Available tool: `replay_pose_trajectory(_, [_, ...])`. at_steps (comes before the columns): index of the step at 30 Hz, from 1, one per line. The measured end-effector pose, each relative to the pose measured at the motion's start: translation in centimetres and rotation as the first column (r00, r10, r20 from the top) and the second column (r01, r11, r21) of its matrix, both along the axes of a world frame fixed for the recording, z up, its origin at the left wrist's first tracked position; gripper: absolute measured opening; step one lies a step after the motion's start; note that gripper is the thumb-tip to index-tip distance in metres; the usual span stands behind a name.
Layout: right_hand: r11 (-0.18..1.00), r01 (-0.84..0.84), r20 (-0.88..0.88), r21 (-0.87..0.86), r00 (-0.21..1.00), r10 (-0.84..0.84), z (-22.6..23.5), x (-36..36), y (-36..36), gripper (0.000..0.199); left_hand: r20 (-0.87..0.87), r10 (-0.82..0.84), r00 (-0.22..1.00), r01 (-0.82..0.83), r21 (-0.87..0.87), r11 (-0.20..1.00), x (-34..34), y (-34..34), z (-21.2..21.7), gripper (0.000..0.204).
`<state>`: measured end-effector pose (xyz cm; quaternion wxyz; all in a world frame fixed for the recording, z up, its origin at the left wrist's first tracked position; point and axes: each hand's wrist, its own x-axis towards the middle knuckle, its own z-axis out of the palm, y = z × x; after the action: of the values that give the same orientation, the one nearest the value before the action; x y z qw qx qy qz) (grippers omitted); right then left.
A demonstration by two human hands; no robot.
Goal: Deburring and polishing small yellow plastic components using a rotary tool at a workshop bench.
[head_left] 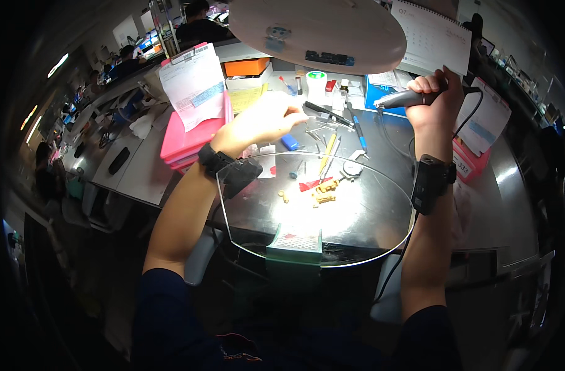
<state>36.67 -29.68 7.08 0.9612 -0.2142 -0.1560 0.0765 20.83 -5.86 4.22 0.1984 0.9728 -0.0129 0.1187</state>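
My right hand (432, 102) is wrapped round a grey handpiece (405, 99) with a black cord, raised at the right of the bench with its metal tip toward the left. My left hand (270, 123), washed out by the lamp light, reaches over the small tools at the middle. Its thumb and fingers are drawn together, and what they hold, if anything, cannot be made out. Just right of it lie thin metal tools, a blue pen-like tool (357, 127) and a yellow stick (327, 154). Small tan pieces (325, 191) rest on the metal bench top under a clear shield (251, 232).
A large lamp head (319, 31) hangs above the bench. Pink trays (186, 139) with papers stand at the left, with more pink trays (471, 157) at the right. A dial gauge (352, 168), brown bottle (343, 89), white jar (316, 83) and perforated green-edged rest (295, 241) are on the bench.
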Motion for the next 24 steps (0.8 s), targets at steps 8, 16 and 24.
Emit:
replay_pose_trajectory(8, [0.972,0.175,0.043,-0.156,0.984,-0.170,2.9,-2.4,-2.3,0.035,0.042,-0.027,0.999,0.023,0.090,0.996,4.3,-0.7,0.9,0.026])
replay_pose_trajectory(16, [0.917,0.333,0.164,-0.221,0.939,-0.302,3.0,-2.7,-2.6,0.027,-0.167,0.011,0.986,0.014,0.151,0.988,7.4,-0.6,-2.4,0.018])
replay_pose_trajectory(24, [0.938,0.256,0.241,-0.233,0.950,-0.200,2.8,-1.8,-3.0,0.022,-0.292,0.039,0.956,0.001,0.133,0.991,2.8,-0.5,1.0,0.018])
